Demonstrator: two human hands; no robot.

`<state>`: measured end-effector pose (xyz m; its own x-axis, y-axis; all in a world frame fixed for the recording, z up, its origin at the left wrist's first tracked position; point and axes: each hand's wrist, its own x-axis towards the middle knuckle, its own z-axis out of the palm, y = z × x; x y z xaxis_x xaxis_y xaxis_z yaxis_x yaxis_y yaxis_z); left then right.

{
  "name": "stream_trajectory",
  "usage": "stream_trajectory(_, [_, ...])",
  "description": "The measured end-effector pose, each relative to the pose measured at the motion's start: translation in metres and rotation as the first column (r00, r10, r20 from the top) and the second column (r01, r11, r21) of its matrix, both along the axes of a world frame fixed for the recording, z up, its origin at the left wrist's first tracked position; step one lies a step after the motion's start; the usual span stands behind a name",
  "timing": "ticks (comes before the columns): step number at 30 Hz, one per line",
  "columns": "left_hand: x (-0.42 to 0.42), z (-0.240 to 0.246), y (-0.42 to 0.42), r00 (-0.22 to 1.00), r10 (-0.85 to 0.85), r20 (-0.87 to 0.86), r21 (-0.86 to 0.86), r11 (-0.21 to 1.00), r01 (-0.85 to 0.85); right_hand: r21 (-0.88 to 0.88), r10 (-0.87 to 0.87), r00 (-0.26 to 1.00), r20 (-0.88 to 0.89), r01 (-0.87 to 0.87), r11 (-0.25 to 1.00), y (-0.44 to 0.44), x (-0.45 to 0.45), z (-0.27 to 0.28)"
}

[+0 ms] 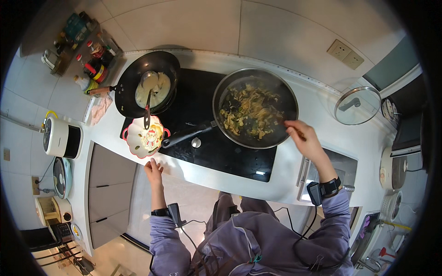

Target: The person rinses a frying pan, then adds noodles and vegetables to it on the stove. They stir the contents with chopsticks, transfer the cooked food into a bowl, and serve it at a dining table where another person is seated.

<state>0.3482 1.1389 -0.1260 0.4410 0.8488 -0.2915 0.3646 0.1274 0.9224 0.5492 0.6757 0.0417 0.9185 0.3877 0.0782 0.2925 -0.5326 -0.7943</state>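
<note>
My right hand (pixel 304 138) is closed around a slim brown utensil, likely chopsticks, at the right rim of a frying pan (pixel 221 129). Shredded food (pixel 250 110) with green pieces lies in that pan, partly blurred. My left hand (pixel 153 169) holds nothing, its fingers loosely apart just below a scalloped bowl (pixel 133 143) with a red rim and a rabbit picture. Food bits lie in the bowl. Above it a black wok (pixel 126 93) contains pale creamy liquid (pixel 162 91) and a ladle (pixel 148 100), whose handle reaches over the bowl.
Both pans stand over a black glass cooktop (pixel 197 162). The frying pan's handle (pixel 188 135) points left, near the bowl. A glass lid (pixel 359 105) leans at the back right. Sauce bottles (pixel 93 70) stand on a rack at the upper left, above a pink cloth (pixel 100 109).
</note>
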Motion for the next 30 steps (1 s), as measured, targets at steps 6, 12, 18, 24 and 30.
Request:
stream_trajectory(6, [0.028,-0.018,0.037,0.935,0.070,0.347,-0.557,0.818,0.145,-0.057,0.215,0.975,-0.059,-0.218,0.974,-0.003,-0.034,0.049])
stream_trajectory(12, [0.044,-0.033,0.062,0.926,0.096,0.364,-0.587,0.796,0.149,-0.065,0.289,0.945,0.151,-0.282,0.957,0.038,-0.025,0.017])
stream_trajectory(18, [-0.006,-0.008,0.077,0.976,0.038,0.213,-0.516,0.853,0.080,0.259,-0.066,0.983,-0.169,0.109,0.960,0.004,-0.022,0.007])
stream_trajectory(24, [-0.082,0.067,0.069,0.928,-0.363,0.088,-0.408,0.836,0.366,0.297,-0.189,0.945,-0.266,0.267,0.917,-0.021,-0.055,-0.001])
stream_trajectory(30, [-0.097,0.105,0.017,0.776,-0.628,-0.057,-0.503,0.690,0.521,0.081,-0.164,0.986,-0.041,0.167,0.983,-0.039,-0.073,-0.001])
